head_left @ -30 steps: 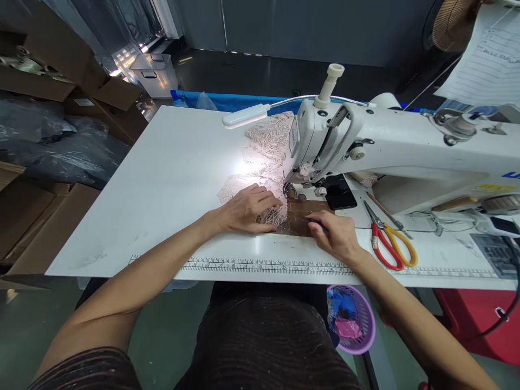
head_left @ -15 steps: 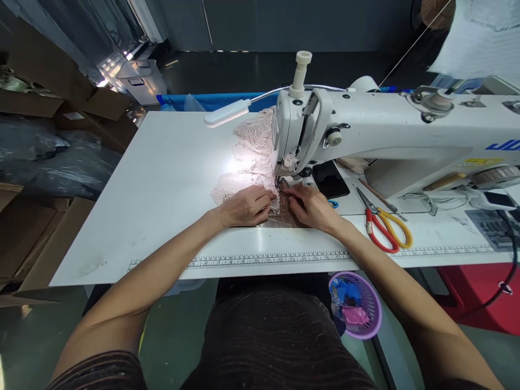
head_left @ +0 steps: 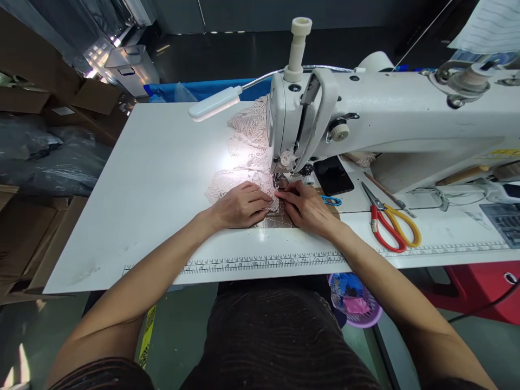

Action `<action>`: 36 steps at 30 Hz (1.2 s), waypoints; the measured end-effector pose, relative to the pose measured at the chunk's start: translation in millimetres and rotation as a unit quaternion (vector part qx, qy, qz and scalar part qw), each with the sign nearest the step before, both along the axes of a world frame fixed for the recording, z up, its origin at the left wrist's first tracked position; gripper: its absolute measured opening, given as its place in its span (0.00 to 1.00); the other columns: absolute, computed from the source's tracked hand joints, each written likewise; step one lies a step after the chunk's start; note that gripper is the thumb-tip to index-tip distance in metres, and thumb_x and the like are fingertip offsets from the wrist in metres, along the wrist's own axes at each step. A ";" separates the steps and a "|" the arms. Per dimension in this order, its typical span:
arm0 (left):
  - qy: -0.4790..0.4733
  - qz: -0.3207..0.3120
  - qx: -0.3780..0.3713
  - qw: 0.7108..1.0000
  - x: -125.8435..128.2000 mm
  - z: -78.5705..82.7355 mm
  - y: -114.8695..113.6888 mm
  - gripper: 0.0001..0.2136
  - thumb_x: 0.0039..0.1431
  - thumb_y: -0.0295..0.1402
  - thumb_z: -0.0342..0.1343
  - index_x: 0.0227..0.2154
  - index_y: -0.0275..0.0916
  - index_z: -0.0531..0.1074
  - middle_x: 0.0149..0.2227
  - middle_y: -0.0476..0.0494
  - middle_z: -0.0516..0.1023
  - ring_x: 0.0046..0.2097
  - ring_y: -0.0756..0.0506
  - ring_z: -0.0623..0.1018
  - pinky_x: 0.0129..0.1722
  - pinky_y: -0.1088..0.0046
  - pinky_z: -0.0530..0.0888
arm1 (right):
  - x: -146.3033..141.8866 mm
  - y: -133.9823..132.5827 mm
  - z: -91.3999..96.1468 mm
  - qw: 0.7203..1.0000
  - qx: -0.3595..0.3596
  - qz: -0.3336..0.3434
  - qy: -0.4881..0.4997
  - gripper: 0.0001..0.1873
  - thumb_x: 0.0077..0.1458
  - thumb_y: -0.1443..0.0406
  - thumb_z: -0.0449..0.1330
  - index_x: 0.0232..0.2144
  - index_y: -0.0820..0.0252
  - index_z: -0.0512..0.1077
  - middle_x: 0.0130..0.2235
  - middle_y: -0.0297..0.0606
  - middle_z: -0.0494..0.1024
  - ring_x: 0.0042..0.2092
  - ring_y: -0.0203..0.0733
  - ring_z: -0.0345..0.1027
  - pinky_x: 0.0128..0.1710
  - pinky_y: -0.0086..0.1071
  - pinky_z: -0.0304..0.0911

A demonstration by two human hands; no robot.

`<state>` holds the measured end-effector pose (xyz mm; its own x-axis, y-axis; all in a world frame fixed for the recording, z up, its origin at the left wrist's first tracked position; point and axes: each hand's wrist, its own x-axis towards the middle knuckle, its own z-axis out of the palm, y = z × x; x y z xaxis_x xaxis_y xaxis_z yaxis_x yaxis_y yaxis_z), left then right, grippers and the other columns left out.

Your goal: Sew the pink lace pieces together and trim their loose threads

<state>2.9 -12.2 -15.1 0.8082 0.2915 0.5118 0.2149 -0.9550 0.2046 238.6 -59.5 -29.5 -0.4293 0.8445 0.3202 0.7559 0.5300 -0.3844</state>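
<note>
Pale pink lace fabric (head_left: 249, 149) lies bunched on the table and runs under the presser foot (head_left: 279, 181) of a white sewing machine (head_left: 300, 122). My left hand (head_left: 244, 206) rests on the lace just left of the foot, its fingers curled together and holding the fabric against the bed. Right of the foot, my right hand (head_left: 307, 210) has thumb and index finger pinched at the edge of the lace. The fingertips of both hands are close together in front of the needle area. Beneath them shows a brownish metal plate (head_left: 280, 221).
Red-and-yellow-handled scissors (head_left: 390, 222), a black phone (head_left: 333, 176) and a blue clip-like item (head_left: 332, 200) lie to the right. A lamp (head_left: 215, 104) hangs over the lace. Below the edge is a purple basket (head_left: 368, 319). Cardboard boxes (head_left: 36, 233) stand at left.
The view has shifted slightly, closer to the machine. My right fingers have moved a little left, toward the lace edge and my left hand. More of the blue item now shows.
</note>
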 end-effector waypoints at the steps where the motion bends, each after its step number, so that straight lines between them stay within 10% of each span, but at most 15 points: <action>1: 0.009 0.005 -0.005 1.000 -0.4 -0.6 0.4 0.05 0.62 0.28 0.57 0.36 0.39 0.77 0.39 0.43 0.84 0.39 0.45 0.81 0.44 0.61 0.78 | -0.1 0.0 0.5 1.000 -0.003 -0.001 0.003 0.19 0.64 0.67 0.52 0.52 0.58 0.78 0.42 0.50 0.73 0.47 0.54 0.67 0.47 0.48 0.67; 22: 0.019 0.009 0.105 0.994 4.2 0.0 -4.3 0.05 0.65 0.27 0.56 0.35 0.39 0.76 0.37 0.48 0.84 0.37 0.50 0.81 0.48 0.64 0.77 | 5.5 -2.7 -2.3 0.997 0.011 0.040 0.058 0.17 0.62 0.69 0.55 0.47 0.54 0.81 0.45 0.47 0.71 0.48 0.51 0.66 0.51 0.51 0.67; 36: 0.094 0.038 0.099 0.990 0.5 6.9 -22.0 0.11 0.65 0.34 0.54 0.43 0.35 0.78 0.43 0.39 0.83 0.42 0.44 0.82 0.59 0.49 0.71 | 4.9 -2.5 -1.5 0.998 0.023 0.044 0.025 0.18 0.63 0.69 0.54 0.50 0.56 0.79 0.45 0.47 0.72 0.49 0.51 0.64 0.51 0.49 0.66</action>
